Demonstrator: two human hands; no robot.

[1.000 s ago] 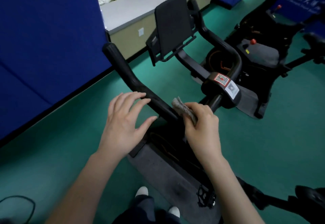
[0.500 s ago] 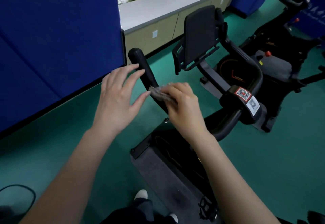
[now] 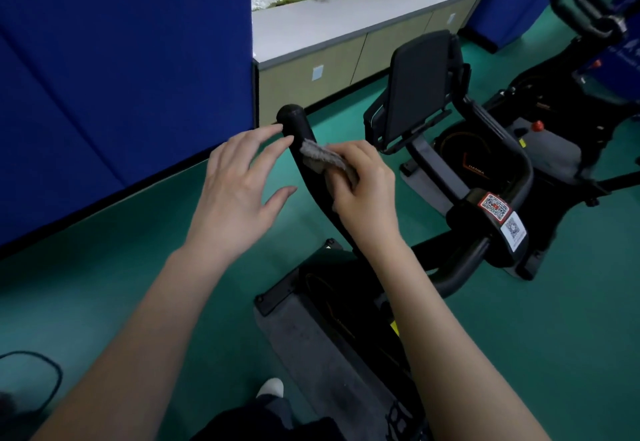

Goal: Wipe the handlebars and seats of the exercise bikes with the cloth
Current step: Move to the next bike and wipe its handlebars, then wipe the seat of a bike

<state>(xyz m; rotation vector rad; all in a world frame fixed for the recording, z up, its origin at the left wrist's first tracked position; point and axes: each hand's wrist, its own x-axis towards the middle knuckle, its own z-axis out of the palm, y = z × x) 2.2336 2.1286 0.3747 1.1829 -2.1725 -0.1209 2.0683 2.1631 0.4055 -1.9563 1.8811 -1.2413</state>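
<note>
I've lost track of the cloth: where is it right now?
In the head view, centre frame, the grey cloth is pinched in the right hand against the handlebar, just below its rounded end, beside the left hand.

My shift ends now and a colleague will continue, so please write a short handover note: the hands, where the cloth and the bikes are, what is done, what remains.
Right hand: pinches the grey cloth against the near bike's left handlebar arm, just below its end cap.
Left hand: open, fingers spread beside that end; contact cannot be told.
Done: wiping of the left arm is under way; how much is clean cannot be seen.
Left: probably the end cap, the right handlebar arm, this bike's seat (out of view), then the second bike behind.
</note>
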